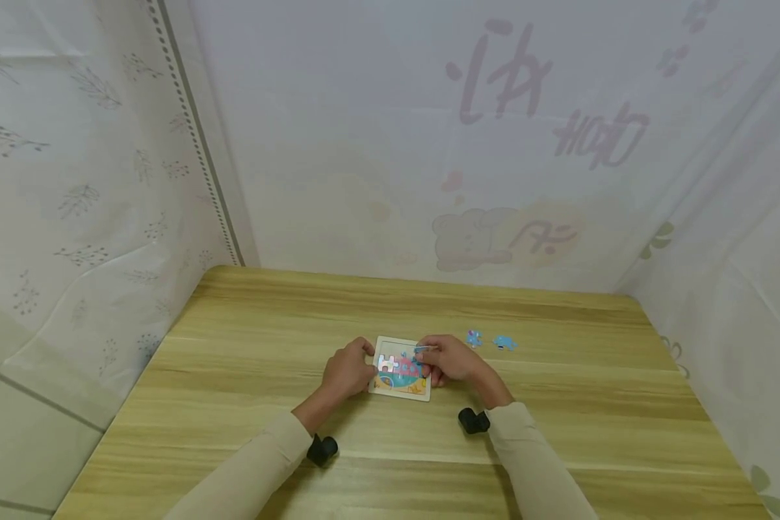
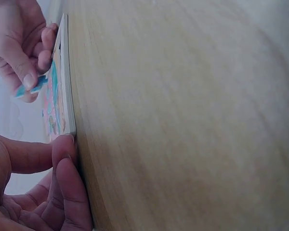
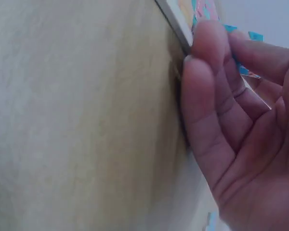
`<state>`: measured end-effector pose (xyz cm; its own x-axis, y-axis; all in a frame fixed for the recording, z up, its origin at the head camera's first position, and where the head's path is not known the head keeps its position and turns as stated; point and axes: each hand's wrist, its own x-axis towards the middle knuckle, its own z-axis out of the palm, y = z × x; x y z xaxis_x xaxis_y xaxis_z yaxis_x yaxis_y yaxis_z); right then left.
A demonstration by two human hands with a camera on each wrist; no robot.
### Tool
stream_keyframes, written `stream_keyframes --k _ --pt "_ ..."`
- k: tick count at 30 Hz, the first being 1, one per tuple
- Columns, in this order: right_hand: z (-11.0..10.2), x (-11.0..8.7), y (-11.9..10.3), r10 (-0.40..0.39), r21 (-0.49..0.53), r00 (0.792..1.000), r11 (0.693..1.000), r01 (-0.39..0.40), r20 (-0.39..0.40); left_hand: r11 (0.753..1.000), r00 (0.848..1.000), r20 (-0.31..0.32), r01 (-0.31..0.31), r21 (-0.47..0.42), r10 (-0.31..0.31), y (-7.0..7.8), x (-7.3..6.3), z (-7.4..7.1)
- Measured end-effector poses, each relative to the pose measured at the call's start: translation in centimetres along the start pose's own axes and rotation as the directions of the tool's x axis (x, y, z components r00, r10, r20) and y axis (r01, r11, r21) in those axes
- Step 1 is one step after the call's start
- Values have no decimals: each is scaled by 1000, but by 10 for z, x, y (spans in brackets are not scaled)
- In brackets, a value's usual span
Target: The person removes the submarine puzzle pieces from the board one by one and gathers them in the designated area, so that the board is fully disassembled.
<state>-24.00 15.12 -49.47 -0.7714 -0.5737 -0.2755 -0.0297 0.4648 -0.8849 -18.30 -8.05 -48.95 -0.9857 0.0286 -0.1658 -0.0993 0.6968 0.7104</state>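
Note:
A small jigsaw puzzle tray [image 1: 399,396] with a pale rim lies on the table, partly filled with pink, teal and orange pieces. At its left edge, my left hand [image 1: 349,370] grips the rim with thumb and curled fingers. From the right, my right hand [image 1: 456,359] pinches a blue puzzle piece [image 2: 32,87] between thumb and index finger, tilted above the tray's upper right part. The other right fingers rest at the tray's right edge. My right fingers hide part of that piece and of the tray's right side.
Two loose blue puzzle pieces, one with a purple spot [image 1: 473,338] and one wider [image 1: 504,342], lie right of the tray. The wooden table [image 1: 266,332] ends at a printed curtain [image 1: 338,180]. Black wrist cameras [image 1: 323,451] sit below both hands.

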Motion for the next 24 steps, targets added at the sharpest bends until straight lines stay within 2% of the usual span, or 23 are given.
stream_keyframes --k 5,9,13,18,24 --pt "1 -3 -5 -18 -22 1000 1000 19 4 1000 1000 -1 -2 -1 2 0 1 0" --pt "-2 -4 1 3 62 999 998 -1 -33 1000 1000 3 7 -4 -7 0 2 0" --pt "-11 -8 9 63 155 991 987 -45 -115 1000 1000 2 1 -4 -1 0 0 0" --pt "-35 -21 17 101 191 966 980 -56 -238 1000 1000 1 -6 0 6 0 -2 -1" --pt "-74 -47 26 185 189 916 974 -123 -357 1000 1000 4 -19 -12 19 -1 -2 -1"
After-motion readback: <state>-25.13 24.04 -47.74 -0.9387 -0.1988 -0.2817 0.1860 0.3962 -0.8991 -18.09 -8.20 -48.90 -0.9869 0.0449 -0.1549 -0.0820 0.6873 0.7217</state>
